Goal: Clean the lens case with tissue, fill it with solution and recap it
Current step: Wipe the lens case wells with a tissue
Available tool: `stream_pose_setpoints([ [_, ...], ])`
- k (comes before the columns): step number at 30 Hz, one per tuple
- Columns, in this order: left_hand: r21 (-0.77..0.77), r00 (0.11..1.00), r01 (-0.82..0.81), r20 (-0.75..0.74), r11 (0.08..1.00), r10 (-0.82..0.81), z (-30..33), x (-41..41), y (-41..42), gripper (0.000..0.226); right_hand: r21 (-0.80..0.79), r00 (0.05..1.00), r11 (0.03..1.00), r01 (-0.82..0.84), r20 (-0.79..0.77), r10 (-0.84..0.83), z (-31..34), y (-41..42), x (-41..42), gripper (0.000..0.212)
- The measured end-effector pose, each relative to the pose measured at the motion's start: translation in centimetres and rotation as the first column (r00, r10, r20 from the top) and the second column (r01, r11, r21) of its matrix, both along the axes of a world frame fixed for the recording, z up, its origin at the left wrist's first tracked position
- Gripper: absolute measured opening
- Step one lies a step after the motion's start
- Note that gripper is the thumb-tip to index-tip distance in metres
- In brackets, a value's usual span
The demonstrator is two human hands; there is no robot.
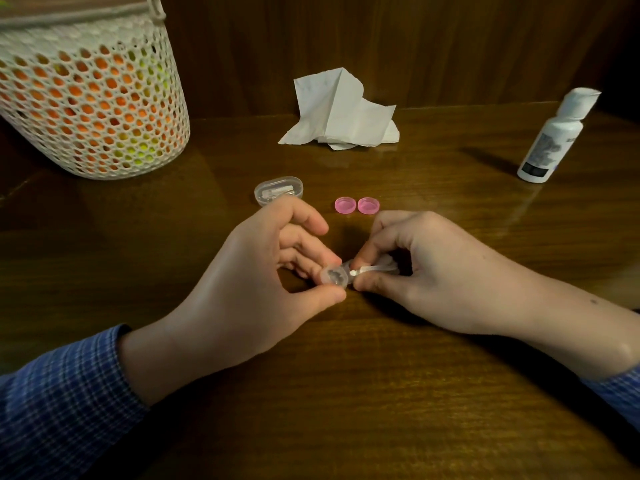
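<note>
My left hand [263,271] pinches a clear lens case [335,276] between thumb and fingers just above the wooden table [346,375]. My right hand [429,271] holds a small twisted piece of tissue [372,270] against the case's right well, which the fingers mostly hide. Two pink caps [356,205] lie side by side on the table beyond my hands. A crumpled white tissue [341,110] lies further back at the centre. The white solution bottle [554,136] stands capped at the far right.
A small clear plastic box [278,190] sits just behind my left hand. A white mesh basket [90,98] holding orange and green things stands at the back left. A wooden wall [381,39] rises behind the table.
</note>
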State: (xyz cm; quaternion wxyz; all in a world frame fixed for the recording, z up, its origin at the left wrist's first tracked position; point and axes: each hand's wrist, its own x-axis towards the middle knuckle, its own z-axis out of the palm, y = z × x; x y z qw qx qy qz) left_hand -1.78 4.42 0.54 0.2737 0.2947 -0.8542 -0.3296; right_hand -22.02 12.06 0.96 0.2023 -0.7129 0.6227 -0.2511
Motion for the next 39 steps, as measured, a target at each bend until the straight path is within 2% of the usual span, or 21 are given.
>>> stream_pose_setpoints([
  [4,-0.032,1.000,-0.004,0.031,0.999,0.005,0.0,0.0,-0.1,0.061,-0.028,0.998,0.999,-0.034,-0.057,0.033,-0.2,-0.1,0.0,0.007],
  [8,-0.017,0.996,0.058,0.065,0.998,-0.057,0.4,0.2,-0.3,0.068,-0.062,0.975,0.987,-0.150,-0.177,0.137,0.2,-0.2,-0.7,0.011],
  [13,0.028,0.996,0.066,0.062,0.997,-0.068,0.2,0.4,-1.1,0.046,-0.118,0.952,0.955,-0.274,-0.175,0.251,0.5,-0.4,-1.7,0.015],
  [17,-0.006,0.966,0.117,0.234,0.993,-0.112,0.0,0.3,-1.4,0.034,-0.144,0.935,0.928,-0.343,-0.145,0.324,0.2,-0.4,-1.4,0.016],
  [19,0.033,0.952,0.156,0.261,0.987,-0.159,0.2,0.3,-1.7,0.028,-0.193,0.931,0.913,-0.359,-0.150,0.334,0.0,-0.4,-1.4,0.016],
  [25,0.210,0.955,0.218,0.153,0.953,-0.253,0.4,0.7,-2.6,0.030,-0.328,0.930,0.871,-0.364,-0.171,0.325,0.0,-0.4,-1.2,0.016],
  [32,0.395,0.947,0.304,-0.026,0.867,-0.321,0.6,0.7,-3.0,0.034,-0.388,0.936,0.851,-0.353,-0.156,0.317,0.3,-0.4,-1.2,0.019],
  [36,0.430,0.947,0.304,-0.038,0.850,-0.320,0.3,0.7,-3.1,0.040,-0.341,0.939,0.875,-0.344,-0.123,0.322,0.3,-0.3,-1.0,0.022],
  [39,0.358,0.954,0.277,0.012,0.892,-0.300,0.2,0.6,-3.1,0.038,-0.294,0.947,0.900,-0.322,-0.108,0.303,0.6,-0.2,-1.0,0.023],
])
